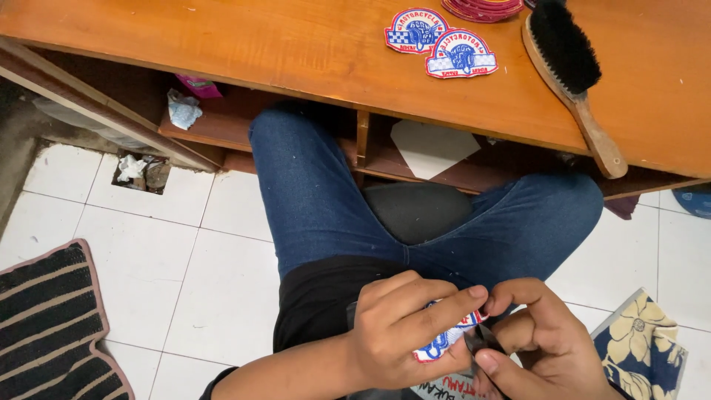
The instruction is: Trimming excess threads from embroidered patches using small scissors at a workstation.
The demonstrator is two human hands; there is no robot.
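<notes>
My left hand (404, 326) pinches an embroidered patch (437, 344), white with red edge and blue design, held over my lap. My right hand (537, 337) grips a small dark tool (481, 339), perhaps scissors, its tip at the patch's edge. Both hands sit low in the view, above my blue jeans (318, 200) and black shirt (318, 296). Two more patches of the same kind (441, 43) lie flat on the wooden table (296, 44) ahead.
A black-bristled wooden brush (574, 74) lies at the table's right. A red stack of patches (483, 7) sits at the far edge. Shelves under the table hold crumpled paper (183, 109). A striped mat (48, 326) lies left, floral cloth (644, 348) right, on white tiles.
</notes>
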